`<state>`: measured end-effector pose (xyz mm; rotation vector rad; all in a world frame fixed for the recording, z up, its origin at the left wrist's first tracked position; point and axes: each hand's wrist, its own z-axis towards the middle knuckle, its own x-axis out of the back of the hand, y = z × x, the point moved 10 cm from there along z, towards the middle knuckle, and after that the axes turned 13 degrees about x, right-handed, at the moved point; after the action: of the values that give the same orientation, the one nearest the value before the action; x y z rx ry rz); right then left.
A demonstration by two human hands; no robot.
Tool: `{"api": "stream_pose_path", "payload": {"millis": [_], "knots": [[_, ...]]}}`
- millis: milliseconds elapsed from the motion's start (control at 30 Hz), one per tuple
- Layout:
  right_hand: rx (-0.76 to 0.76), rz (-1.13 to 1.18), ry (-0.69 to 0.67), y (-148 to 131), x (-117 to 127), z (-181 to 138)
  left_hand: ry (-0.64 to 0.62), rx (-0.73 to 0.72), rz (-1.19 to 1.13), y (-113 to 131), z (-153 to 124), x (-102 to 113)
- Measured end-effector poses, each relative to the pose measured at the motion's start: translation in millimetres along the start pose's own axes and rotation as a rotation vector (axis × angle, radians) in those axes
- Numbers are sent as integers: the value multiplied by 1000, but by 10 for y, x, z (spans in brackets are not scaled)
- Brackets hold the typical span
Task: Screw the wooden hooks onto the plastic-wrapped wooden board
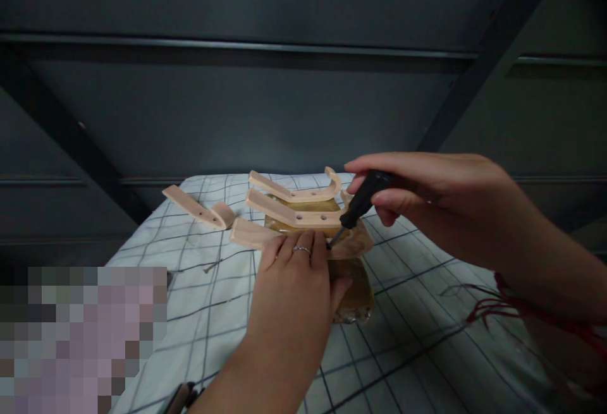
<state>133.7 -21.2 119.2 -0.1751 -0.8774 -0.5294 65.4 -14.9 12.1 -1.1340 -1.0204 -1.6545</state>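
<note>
In my right hand (427, 183) is a black-handled screwdriver (364, 198), tilted, its tip down at the nearest wooden hook (351, 244). My left hand (294, 281) presses that hook from above, fingers over its middle and thumb at its near side. Whether a screw sits under the tip is too small to tell. Behind it lie a second wooden hook (310, 217), with two dark screw spots, and a third wooden hook (303, 197). All three rest across a yellowish-brown block (353, 291) that looks wrapped in clear plastic.
A loose wooden hook (190, 207) with two holes lies to the left on the white checked cloth (208, 332). A dark object (176, 399) is partly visible at the bottom edge. Dark grey panels (246, 110) rise behind the cloth. The lower left is pixelated.
</note>
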Motion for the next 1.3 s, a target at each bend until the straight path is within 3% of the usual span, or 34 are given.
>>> {"api": "stream_pose_path", "payload": {"millis": [400, 1300], "knots": [[-43, 11, -3, -2, -42, 14, -33, 26, -15, -6, 9, -11], [-226, 61, 191, 115, 1, -9, -83, 62, 6, -21, 29, -48]]}}
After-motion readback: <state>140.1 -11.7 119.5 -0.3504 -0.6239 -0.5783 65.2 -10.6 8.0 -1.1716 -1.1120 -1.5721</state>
